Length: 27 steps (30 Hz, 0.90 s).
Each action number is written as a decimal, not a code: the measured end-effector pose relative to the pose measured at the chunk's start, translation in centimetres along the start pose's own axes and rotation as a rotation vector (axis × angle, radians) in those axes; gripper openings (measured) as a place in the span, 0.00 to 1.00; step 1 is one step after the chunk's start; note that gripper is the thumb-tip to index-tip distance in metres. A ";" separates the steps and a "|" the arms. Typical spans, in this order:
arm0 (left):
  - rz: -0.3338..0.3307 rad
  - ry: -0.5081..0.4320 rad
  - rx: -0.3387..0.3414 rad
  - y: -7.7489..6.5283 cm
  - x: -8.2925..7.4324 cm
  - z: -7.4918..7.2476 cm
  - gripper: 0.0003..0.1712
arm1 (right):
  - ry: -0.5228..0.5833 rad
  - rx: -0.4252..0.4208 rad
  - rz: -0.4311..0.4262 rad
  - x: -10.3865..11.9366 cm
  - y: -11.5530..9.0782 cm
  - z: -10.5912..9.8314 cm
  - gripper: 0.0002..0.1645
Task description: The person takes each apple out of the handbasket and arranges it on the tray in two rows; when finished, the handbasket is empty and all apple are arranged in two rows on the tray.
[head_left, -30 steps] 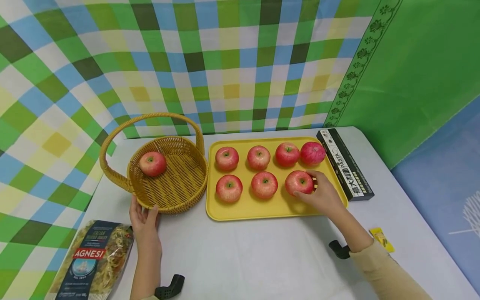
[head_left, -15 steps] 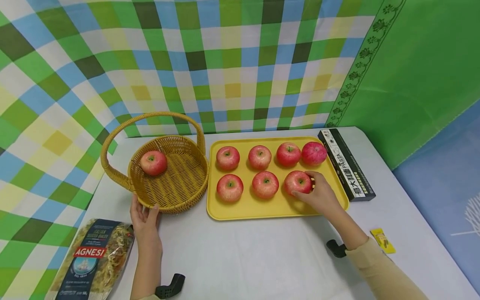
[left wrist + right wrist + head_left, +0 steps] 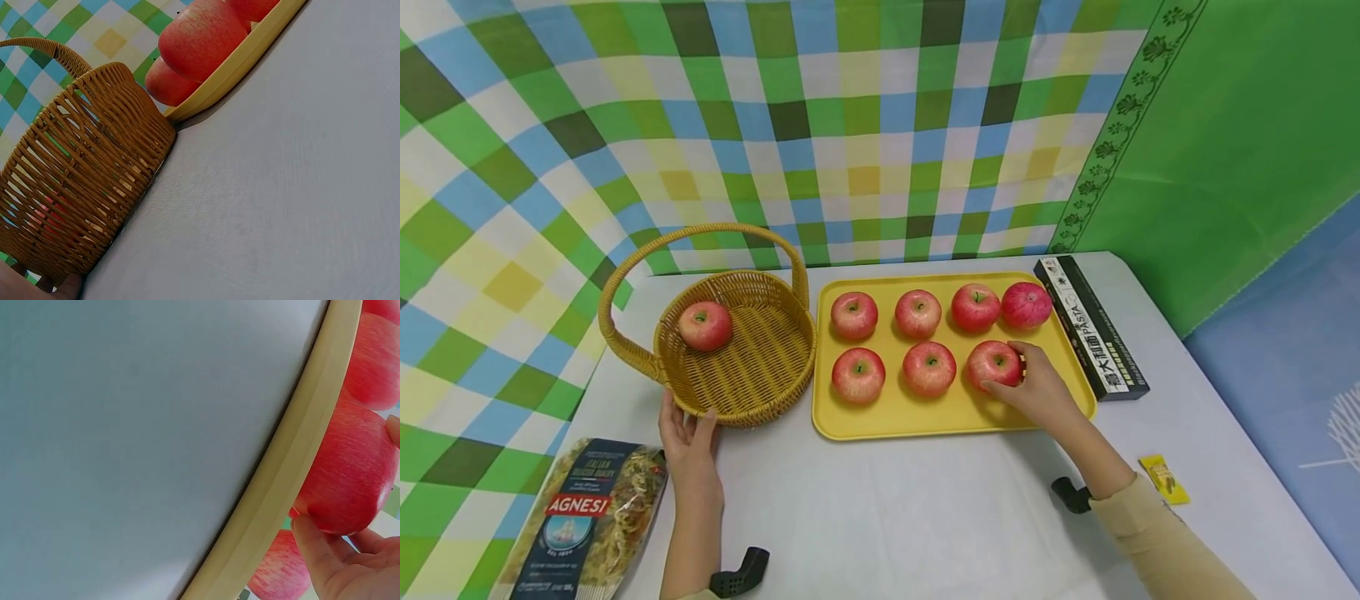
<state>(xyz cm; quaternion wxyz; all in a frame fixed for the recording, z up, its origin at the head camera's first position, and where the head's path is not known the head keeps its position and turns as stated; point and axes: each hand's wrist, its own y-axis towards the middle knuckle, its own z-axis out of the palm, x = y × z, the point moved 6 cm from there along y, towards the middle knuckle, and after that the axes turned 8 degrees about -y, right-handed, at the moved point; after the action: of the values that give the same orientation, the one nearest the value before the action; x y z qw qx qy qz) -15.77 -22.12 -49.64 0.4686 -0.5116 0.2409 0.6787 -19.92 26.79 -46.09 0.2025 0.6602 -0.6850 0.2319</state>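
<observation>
At the left stands a round wicker basket (image 3: 737,410) with a tall arched handle, holding one red apple (image 3: 705,326) at its left side. My left hand (image 3: 688,446) rests against the basket's near outer wall, thumb and fingers touching the wicker low down. On a yellow tray (image 3: 887,424), red apples (image 3: 858,376) lie in two rows. My right hand (image 3: 1041,387) holds the front row's rightmost apple (image 3: 992,364) between thumb and fingers, still at the tray. In the right wrist view the thumb and fingertips touch that apple's (image 3: 356,469) sides.
Right of the tray lies a long black pasta box (image 3: 1090,333). A bag of Agnesi pasta (image 3: 583,521) is at the front left. A small yellow packet (image 3: 1165,479) lies at the right. A checkered cloth (image 3: 850,125) hangs behind the white table (image 3: 880,508).
The apple in my right hand has shifted slightly left on the tray, the hand along with it. My left hand and the basket have stayed in place.
</observation>
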 end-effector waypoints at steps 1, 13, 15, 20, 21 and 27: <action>0.002 0.000 0.001 0.0 0.0 0.0 0.42 | -0.005 0.000 -0.002 0.0 0.0 0.0 0.52; 0.010 -0.009 0.016 0.1 0.0 -0.1 0.42 | 0.006 0.005 -0.011 0.1 0.1 0.1 0.52; 0.012 -0.012 0.017 0.1 0.0 -0.1 0.42 | 0.006 0.004 -0.010 0.1 0.1 0.1 0.52; 0.010 -0.013 0.012 0.1 0.0 -0.1 0.42 | 0.001 0.009 0.003 0.1 0.1 0.2 0.54; 0.009 -0.012 0.011 0.0 0.0 -0.1 0.42 | -0.001 0.011 0.005 0.1 0.1 0.2 0.54; 0.008 -0.009 0.007 0.0 -0.1 -0.1 0.41 | -0.013 0.013 0.008 0.3 0.0 0.1 0.55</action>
<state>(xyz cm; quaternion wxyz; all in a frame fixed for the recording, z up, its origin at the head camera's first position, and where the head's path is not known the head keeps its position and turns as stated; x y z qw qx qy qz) -15.77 -22.21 -49.60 0.4688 -0.5061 0.2430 0.6819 -19.90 26.47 -46.02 0.1925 0.6602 -0.6876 0.2330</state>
